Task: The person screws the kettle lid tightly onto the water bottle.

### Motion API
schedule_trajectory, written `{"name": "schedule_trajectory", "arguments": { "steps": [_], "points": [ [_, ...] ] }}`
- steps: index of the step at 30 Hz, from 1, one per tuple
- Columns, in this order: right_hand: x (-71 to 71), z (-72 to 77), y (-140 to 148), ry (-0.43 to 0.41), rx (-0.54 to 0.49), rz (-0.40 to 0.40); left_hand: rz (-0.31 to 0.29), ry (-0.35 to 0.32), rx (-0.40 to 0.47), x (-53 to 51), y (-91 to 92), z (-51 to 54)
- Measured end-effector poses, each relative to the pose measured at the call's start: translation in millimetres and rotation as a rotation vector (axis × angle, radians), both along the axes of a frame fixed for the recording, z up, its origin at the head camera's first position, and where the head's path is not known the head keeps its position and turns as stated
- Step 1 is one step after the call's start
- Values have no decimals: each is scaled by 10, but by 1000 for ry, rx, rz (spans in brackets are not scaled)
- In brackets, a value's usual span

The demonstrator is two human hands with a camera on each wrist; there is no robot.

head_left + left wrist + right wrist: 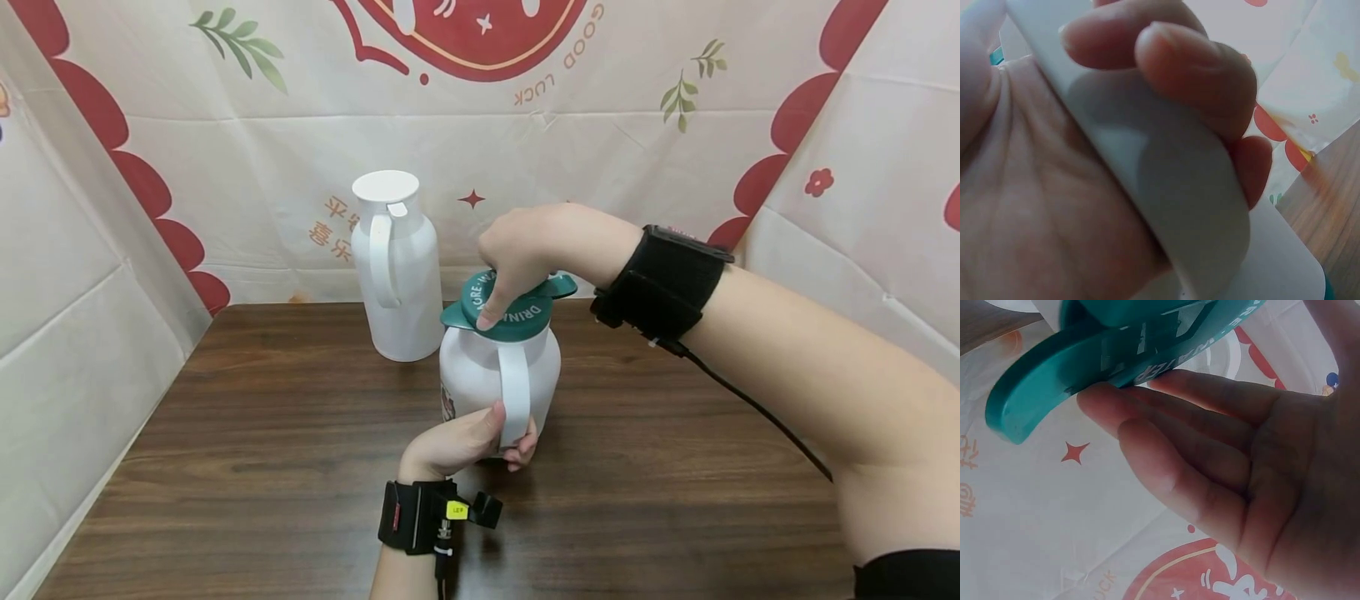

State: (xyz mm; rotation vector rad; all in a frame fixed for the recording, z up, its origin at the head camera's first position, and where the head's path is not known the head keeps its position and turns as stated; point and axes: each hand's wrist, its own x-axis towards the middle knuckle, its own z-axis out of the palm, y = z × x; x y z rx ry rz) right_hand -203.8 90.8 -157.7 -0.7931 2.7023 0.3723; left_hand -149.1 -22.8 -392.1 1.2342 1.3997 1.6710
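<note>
A white jug [468, 371] with a teal lid [525, 321] stands on the wooden table. My left hand [456, 440] grips the jug's white handle [514, 387] near its lower end; in the left wrist view the fingers curl around the handle [1154, 175]. From above, my right hand [528, 246] holds the lid, thumb on its near side. The right wrist view shows the fingers of the right hand [1229, 456] touching the far edge of the lid [1129, 350], which carries white lettering. The lid's middle is partly hidden under the hand.
Behind and left of the jug stands a taller white pitcher [405, 317] with its handle facing me. The brown table [262, 458] ends at a printed cloth backdrop [300, 150]. A black cable [757, 408] runs along the right forearm.
</note>
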Motion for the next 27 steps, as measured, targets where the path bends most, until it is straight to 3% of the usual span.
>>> {"name": "schedule_trajectory", "arguments": {
  "steps": [27],
  "points": [
    [15,5,-29,-23,3,-69,1,-49,10,4,-33,-6]
  ]
}}
